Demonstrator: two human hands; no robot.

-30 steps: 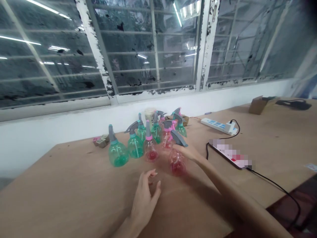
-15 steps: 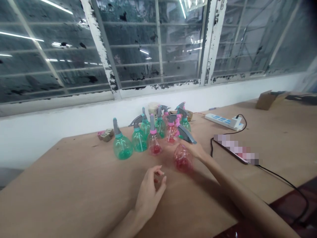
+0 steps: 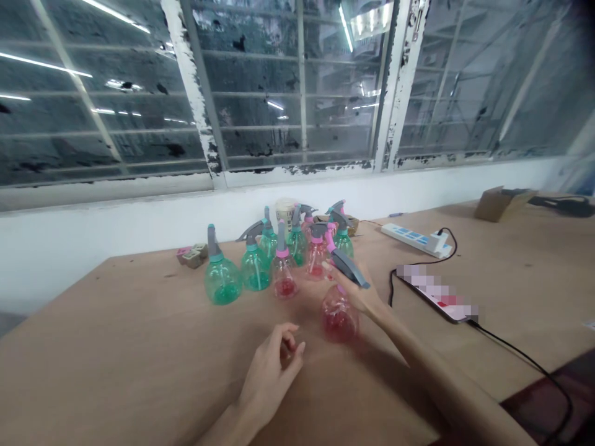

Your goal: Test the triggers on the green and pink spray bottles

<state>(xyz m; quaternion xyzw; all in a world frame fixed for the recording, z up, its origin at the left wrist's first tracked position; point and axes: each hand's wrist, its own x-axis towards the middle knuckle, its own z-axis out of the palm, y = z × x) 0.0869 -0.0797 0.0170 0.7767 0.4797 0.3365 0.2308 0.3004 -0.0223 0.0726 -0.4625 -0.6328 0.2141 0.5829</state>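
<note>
My right hand (image 3: 360,291) is closed around the neck of a pink spray bottle (image 3: 341,317), whose grey trigger head leans over the hand. Red liquid shows in its round, clear body, which is at or just above the table; I cannot tell which. To its left, my left hand (image 3: 274,365) hovers with curled fingers and thumb apart, holding nothing. Behind the hands stand several more spray bottles, among them a green one (image 3: 224,285) at the far left, another green one (image 3: 255,270) beside it, and pink ones (image 3: 284,279) further right.
A wooden table (image 3: 139,347) spans the view below a window wall. Small egg-carton-like pieces (image 3: 191,255) and a paper cup (image 3: 284,212) are at the back. On the right lie a power strip (image 3: 409,238), a phone (image 3: 432,294) with a black cable and a cardboard box (image 3: 499,204).
The held pink bottle has come slightly nearer and looks more upright, with my right hand still around its neck. My left hand has shifted slightly down and left. The view has tilted a little.
</note>
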